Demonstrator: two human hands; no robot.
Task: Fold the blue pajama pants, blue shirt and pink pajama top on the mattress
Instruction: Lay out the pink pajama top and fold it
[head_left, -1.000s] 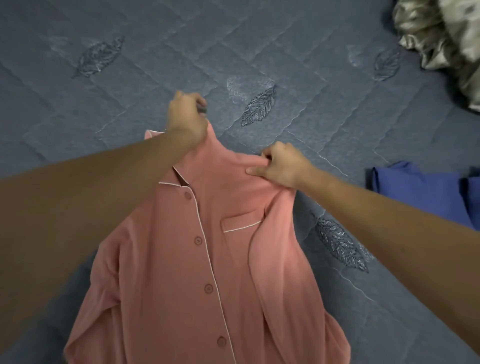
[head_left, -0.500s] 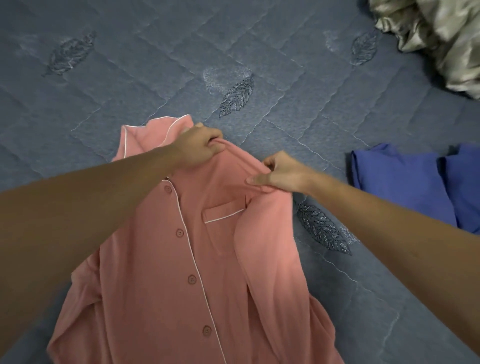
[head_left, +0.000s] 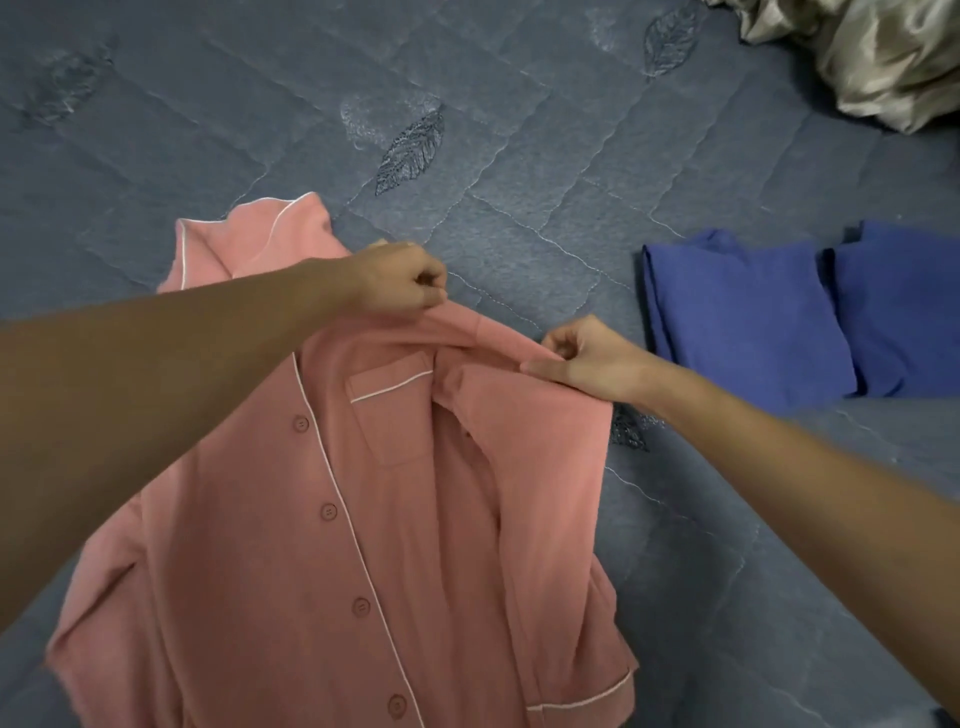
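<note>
left hand (head_left: 402, 283) pinches pink pajama top (head_left: 322, 519) shoulder | right hand (head_left: 587, 358) pinches other shoulder | mattress (head_left: 519, 171)

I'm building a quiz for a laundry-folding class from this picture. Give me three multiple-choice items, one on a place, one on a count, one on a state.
1. Where do the folded blue clothes lie, seen from the camera?
A. right of the pink top
B. left of it
C. on top of it

2. How many buttons show on the pink top?
A. two
B. four
C. seven

3. What are the hands doing?
A. resting flat on the mattress
B. both pinching the pink top
C. lifting the blue clothes

Answers:
1 A: the blue clothes sit on the mattress, right of the pink top.
2 B: four buttons run down its front.
3 B: the left hand and right hand grip its shoulder fabric.
</note>
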